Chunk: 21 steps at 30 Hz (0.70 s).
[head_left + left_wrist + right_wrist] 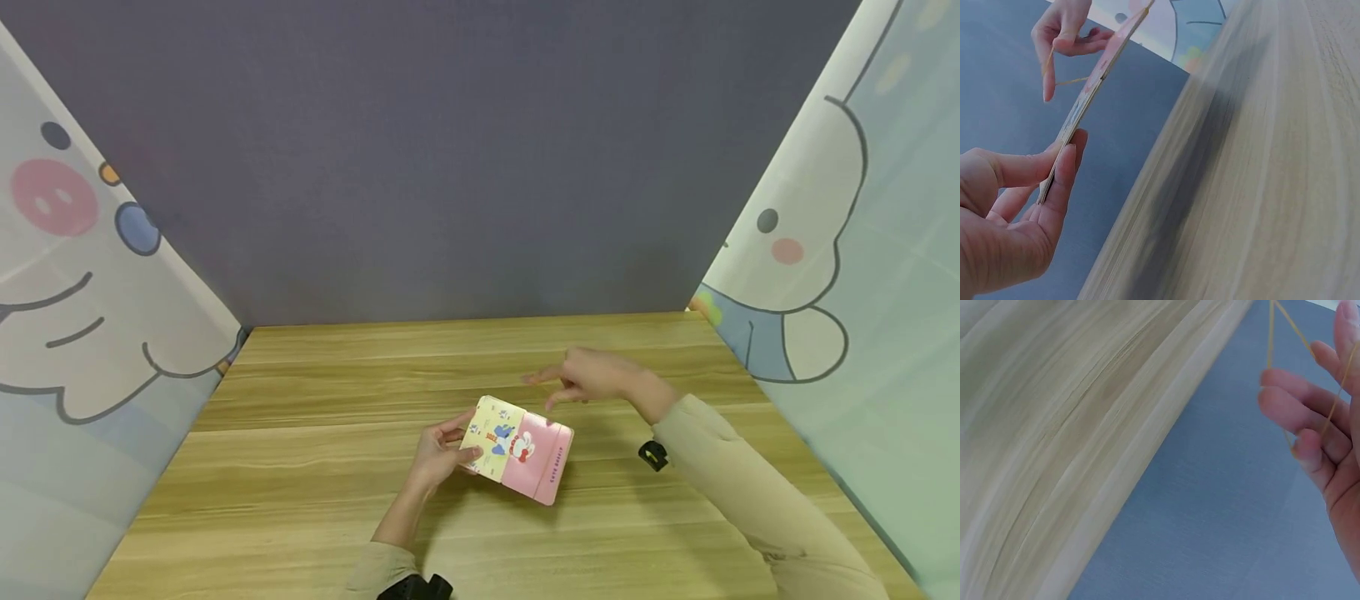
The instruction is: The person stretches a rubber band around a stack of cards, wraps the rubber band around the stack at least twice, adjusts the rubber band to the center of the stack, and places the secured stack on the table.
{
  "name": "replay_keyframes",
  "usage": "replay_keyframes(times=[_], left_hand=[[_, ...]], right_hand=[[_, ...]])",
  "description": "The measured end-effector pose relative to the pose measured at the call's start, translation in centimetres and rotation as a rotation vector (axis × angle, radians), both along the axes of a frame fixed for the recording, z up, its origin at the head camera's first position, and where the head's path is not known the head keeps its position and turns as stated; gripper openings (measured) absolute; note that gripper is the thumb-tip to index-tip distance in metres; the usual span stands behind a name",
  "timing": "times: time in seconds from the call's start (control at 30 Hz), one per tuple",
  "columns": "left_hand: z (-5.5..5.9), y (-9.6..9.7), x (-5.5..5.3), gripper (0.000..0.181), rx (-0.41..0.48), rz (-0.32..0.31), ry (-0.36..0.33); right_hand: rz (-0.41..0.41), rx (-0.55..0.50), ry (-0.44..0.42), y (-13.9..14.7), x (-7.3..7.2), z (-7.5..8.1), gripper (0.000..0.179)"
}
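My left hand [438, 454] grips the left end of a thin booklet [519, 450], thumb on the front and fingers behind. Its cartoon cover is yellow on the left and pink on the right. Seen edge-on in the left wrist view, the booklet stands tilted above the table. Over its upper right edge hovers my right hand [596, 375], with a thin yellow rubber band [1270, 337] stretched on its curled fingers. In the left wrist view the band [1072, 81] runs from these fingers toward the booklet; where it ends there is hidden.
Below both hands lies a wood-grain table [315, 467]. A dark grey panel [465, 167] rises along its back edge. Cartoon-printed curtains border it at the left [90, 333] and right [885, 350]. A black wrist device [653, 455] sits by the right sleeve.
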<state>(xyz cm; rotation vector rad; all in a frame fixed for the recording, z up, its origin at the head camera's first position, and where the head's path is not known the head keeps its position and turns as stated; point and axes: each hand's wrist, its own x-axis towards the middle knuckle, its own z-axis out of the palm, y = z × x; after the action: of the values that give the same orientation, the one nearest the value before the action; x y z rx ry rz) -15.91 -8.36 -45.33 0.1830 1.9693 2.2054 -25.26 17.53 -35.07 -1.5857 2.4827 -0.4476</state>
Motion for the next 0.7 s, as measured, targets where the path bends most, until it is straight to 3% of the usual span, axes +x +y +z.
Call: replay_keyframes(times=[0.1, 0.4, 0.7], left_hand=[[-0.1, -0.1, -0.1, 0.06, 0.001, 0.016, -0.003], [-0.4, -0.3, -0.1, 0.059, -0.037, 0.057, 0.0], [0.1, -0.4, 0.1, 0.062, 0.05, 0.157, -0.05]], right_hand=[[0.019, -0.03, 0.0, 0.3, 0.4, -0.4, 0.053], [0.039, -0.17, -0.106, 0.6, 1.8, -2.1, 0.061], [-0.041, -0.361, -0.306, 0.8, 3.3, -3.3, 0.082]])
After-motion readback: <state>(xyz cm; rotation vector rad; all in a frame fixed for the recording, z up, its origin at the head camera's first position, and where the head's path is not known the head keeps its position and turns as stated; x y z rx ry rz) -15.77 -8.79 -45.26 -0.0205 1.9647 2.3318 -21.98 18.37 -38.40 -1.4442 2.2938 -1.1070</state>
